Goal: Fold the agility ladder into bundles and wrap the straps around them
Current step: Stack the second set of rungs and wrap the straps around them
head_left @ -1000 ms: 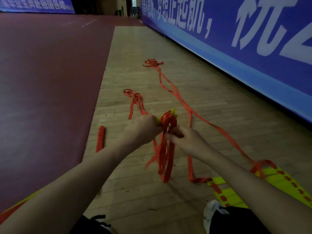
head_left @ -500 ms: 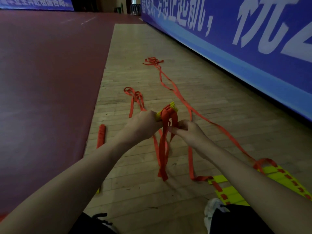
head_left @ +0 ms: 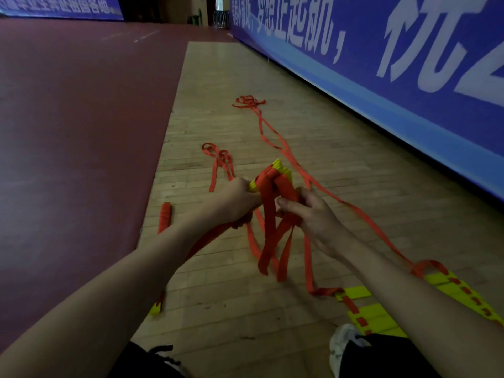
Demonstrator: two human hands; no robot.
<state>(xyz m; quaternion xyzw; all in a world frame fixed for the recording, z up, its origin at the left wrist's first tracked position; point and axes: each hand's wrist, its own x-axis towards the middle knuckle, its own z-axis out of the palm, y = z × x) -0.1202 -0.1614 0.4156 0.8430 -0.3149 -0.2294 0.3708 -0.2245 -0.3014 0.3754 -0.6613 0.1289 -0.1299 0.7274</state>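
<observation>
Now, under the blue banner [head_left: 409,91] filling the upper right, the wooden floor [head_left: 231,301] carries the long orange straps [head_left: 272,137] trailing up-frame and the unfolded yellow rungs [head_left: 376,317] at lower right. At centre frame the rung bundle [head_left: 282,170] sits raised off the floor, strap draped over its end. The left hand [head_left: 237,203] clenches round its near side; the right hand [head_left: 311,214] has slid up beside it, fingers curled on one strap. The hanging tails [head_left: 263,257] ride slightly higher than a second ago, so I'd judge a wrap is being drawn tight.
</observation>
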